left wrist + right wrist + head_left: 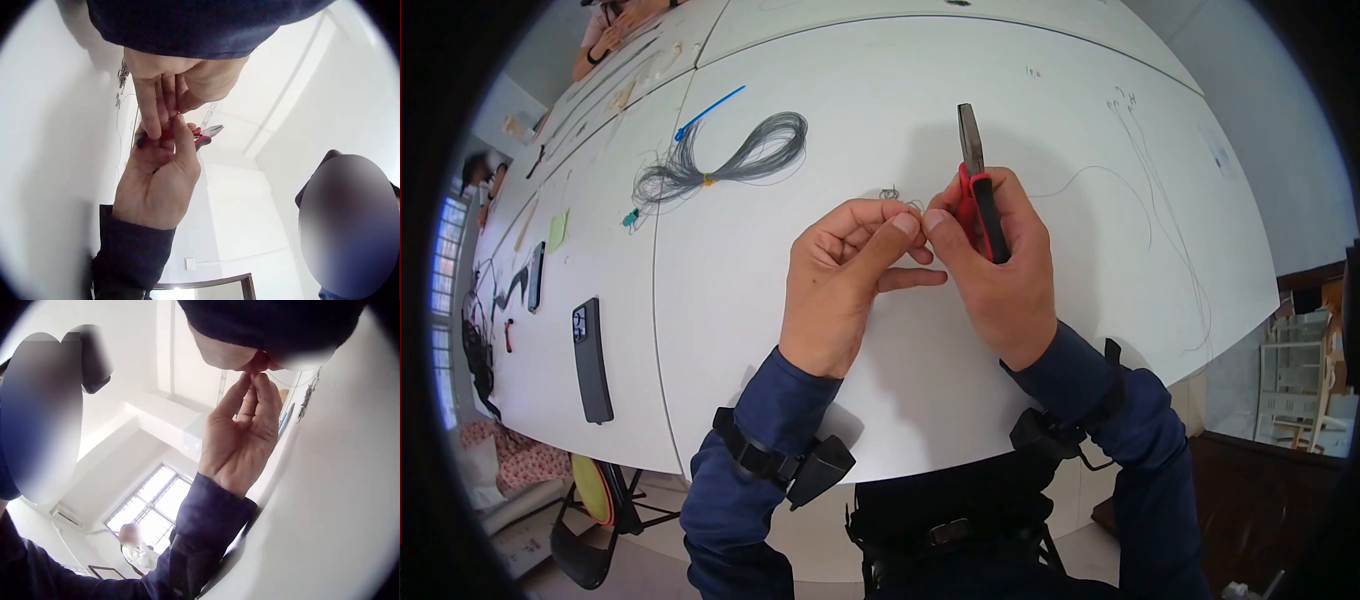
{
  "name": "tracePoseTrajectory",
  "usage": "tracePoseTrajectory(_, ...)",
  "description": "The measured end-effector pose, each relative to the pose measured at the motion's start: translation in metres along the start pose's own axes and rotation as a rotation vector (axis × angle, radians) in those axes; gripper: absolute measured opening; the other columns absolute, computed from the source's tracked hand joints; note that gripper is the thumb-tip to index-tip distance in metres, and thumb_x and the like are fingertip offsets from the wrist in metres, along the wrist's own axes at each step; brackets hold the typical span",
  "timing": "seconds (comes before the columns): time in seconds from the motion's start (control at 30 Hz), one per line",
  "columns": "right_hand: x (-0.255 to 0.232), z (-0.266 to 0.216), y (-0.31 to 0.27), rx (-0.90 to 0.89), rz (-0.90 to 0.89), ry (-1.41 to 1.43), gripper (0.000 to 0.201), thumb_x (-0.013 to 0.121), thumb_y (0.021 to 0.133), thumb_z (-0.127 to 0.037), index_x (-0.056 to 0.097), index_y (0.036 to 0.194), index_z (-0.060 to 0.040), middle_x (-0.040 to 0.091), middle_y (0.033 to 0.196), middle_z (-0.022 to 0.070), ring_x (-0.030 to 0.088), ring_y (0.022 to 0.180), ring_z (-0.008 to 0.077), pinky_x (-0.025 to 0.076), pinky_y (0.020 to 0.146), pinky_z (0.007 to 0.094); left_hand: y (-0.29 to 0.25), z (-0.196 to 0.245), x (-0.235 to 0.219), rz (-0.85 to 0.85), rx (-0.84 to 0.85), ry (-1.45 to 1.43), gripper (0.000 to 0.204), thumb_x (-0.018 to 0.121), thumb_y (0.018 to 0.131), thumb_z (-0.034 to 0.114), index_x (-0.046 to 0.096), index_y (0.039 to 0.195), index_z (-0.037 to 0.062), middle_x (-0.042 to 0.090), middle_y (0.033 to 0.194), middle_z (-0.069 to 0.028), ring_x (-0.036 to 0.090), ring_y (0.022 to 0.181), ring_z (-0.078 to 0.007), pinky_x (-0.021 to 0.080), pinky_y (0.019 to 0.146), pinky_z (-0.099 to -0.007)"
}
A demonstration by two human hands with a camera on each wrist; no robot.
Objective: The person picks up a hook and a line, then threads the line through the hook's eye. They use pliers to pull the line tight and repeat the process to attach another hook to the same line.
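Over the white table (740, 260), my two hands meet at their fingertips. My left hand (830, 275) pinches a fine wire (915, 204) between thumb and forefinger, and a small loop of it shows above the fingertips. Cradled in my right hand (1015, 275) are pliers (972, 145) with red and black handles, their metal nose pointing away from me. The right thumb and forefinger also meet at the wire, right beside the left fingertips; its pinched end is hidden. In the left wrist view, the pliers' nose (213, 130) sticks out beyond the right hand.
A tied bundle of dark wire (765, 150) lies at the back left, beside a thin blue strip (715, 112). Small twisted wire pieces (889, 194) lie just beyond the left hand. Long loose wires (1145, 150) spread at the right. A phone (593, 360) rests at the left.
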State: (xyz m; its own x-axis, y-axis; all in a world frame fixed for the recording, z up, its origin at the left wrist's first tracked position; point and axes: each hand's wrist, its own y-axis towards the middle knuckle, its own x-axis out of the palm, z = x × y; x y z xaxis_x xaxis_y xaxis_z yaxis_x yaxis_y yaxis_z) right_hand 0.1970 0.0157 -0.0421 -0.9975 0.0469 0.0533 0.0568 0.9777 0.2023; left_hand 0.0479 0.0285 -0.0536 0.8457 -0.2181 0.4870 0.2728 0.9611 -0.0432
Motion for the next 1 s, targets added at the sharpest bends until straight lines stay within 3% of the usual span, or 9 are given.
tracePoseTrajectory(0.13,0.001,0.003,0.001,-0.027,0.017,-0.044,0.015,0.061,0.093,-0.006,0.051,0.104,-0.0017,0.06,0.089,0.0041,0.061,0.078,0.0086,0.055,0.071,0.025,-0.001,-0.001,0.0,0.019,-0.003,0.054,0.017,0.057,0.097,0.007,0.064,0.11,-0.0017,0.069,0.092,-0.0104,0.068,0.087,-0.0166,0.063,0.078,-0.0374)
tracePoseTrajectory(0.23,0.001,-0.006,0.0,0.069,0.016,0.029,0.015,0.061,0.093,-0.007,0.051,0.103,-0.0019,0.059,0.089,0.0034,0.06,0.081,0.0081,0.055,0.073,0.025,0.0,-0.003,0.0,0.009,0.0,0.028,0.018,0.057,0.097,0.008,0.065,0.11,-0.0016,0.069,0.094,-0.0105,0.068,0.087,-0.0164,0.063,0.077,-0.0369)
tracePoseTrajectory(0.63,0.005,-0.001,-0.001,0.041,0.02,0.076,0.014,0.06,0.094,-0.007,0.05,0.103,-0.0014,0.06,0.091,0.0049,0.062,0.081,0.0095,0.056,0.077,0.0262,0.0,-0.007,0.0,0.022,0.039,-0.027,0.016,0.058,0.098,0.008,0.066,0.109,-0.0009,0.07,0.097,-0.0106,0.068,0.087,-0.0162,0.063,0.076,-0.0346)
tracePoseTrajectory(1.0,0.004,0.005,0.004,0.032,-0.009,0.005,0.014,0.059,0.096,-0.013,0.053,0.102,-0.0012,0.06,0.085,0.0045,0.06,0.077,0.0092,0.052,0.07,0.0249,0.0,-0.004,0.002,0.067,0.081,0.052,0.016,0.062,0.096,0.009,0.066,0.107,-0.0019,0.069,0.094,-0.0096,0.066,0.081,-0.0158,0.061,0.072,-0.0336)
